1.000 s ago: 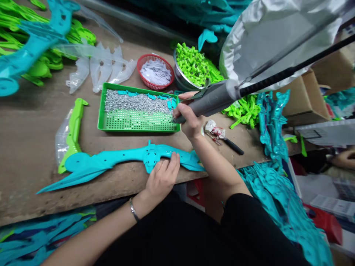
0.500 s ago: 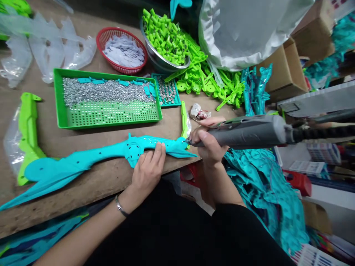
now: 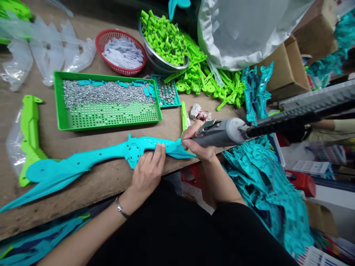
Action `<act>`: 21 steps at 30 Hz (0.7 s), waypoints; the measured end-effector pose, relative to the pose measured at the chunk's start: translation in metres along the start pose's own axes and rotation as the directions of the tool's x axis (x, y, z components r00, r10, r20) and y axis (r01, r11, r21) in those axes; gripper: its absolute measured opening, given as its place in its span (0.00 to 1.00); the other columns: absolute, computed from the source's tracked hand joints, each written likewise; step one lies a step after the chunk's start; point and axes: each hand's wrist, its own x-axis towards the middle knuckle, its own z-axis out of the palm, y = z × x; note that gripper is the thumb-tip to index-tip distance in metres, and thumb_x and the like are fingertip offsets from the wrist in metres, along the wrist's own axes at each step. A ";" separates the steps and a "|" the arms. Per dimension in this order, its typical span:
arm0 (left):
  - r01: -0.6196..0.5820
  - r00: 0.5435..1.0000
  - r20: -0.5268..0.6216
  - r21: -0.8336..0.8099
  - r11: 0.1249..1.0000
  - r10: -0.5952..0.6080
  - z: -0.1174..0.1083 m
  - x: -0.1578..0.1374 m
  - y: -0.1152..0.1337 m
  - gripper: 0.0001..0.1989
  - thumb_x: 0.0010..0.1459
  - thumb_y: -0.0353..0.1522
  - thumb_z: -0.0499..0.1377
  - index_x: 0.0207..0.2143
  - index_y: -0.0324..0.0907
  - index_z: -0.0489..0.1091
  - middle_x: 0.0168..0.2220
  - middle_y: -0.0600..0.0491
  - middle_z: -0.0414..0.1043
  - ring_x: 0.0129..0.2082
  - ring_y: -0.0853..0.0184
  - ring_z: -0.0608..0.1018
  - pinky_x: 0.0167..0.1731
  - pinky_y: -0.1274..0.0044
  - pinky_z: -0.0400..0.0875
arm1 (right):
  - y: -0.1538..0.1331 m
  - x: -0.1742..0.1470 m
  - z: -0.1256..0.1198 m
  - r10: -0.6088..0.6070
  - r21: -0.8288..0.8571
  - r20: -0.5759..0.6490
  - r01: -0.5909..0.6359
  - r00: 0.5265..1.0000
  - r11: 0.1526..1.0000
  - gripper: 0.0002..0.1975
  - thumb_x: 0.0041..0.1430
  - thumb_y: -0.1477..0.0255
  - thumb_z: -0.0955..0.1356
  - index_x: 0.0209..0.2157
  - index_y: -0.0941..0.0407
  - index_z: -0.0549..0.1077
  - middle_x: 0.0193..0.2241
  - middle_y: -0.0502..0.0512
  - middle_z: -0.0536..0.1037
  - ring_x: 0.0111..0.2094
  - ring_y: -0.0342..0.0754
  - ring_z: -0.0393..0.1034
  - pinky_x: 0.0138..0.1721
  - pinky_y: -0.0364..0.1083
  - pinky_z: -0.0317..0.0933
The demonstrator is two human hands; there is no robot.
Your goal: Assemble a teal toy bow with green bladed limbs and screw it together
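A long teal plastic toy part, shaped like a bow or crossbow body, lies along the table's front edge. My left hand is closed at its right half, fingertips together on its top face and the thumb hidden. My right hand is wrapped around a grey electric screwdriver. The tool leans, its tip down at the teal part's right end; fingers cover the bit. At the far ends of the teal part lie a lime green limb with a clear piece and a second green limb, partly hidden.
Behind stand a green tray of screws, a small teal tray of round metal pieces, a red basket of pale strips and a metal bowl of green parts. Teal parts are heaped at right. The screwdriver's cable runs rightward.
My right hand has moved slightly left and tipped the screwdriver more upright, its rear end swinging left toward me. The left hand and the teal part have stayed in place.
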 end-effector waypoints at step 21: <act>0.033 0.996 0.083 0.064 0.997 -0.038 -0.002 0.006 -0.005 0.24 0.63 0.22 0.51 0.61 0.34 0.65 0.63 0.39 0.65 0.40 0.61 0.76 0.43 0.68 0.71 | 0.008 0.129 0.065 -0.212 0.276 -0.228 0.272 0.950 0.922 0.19 0.50 0.56 0.74 0.36 0.53 0.69 0.16 0.42 0.69 0.17 0.41 0.64 0.23 0.44 0.59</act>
